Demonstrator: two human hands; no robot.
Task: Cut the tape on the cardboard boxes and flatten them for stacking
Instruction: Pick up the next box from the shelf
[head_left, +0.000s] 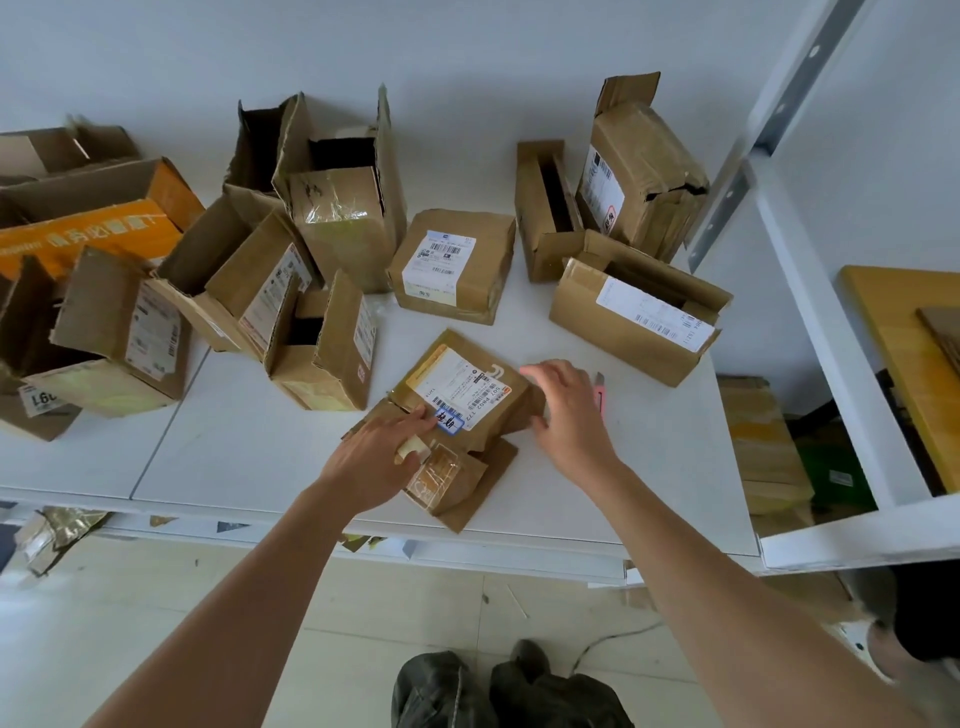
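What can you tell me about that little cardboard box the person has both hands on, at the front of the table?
The small brown cardboard box lies near the front edge of the white table. Its top carries a white shipping label with barcodes, an orange strip and a small blue-edged sticker. Its near-end flaps are open and splayed, with clear tape clinging to them. The left hand presses on the top near the sticker; the right hand rests against its right side.

The small labelled box (462, 397) lies partly collapsed near the tabletop's (249, 447) front edge, flaps splayed toward that edge with clear tape clinging to them. A pink utility knife (600, 392) lies just right of this box. Opened and sealed cardboard boxes (452, 265) stand behind it.
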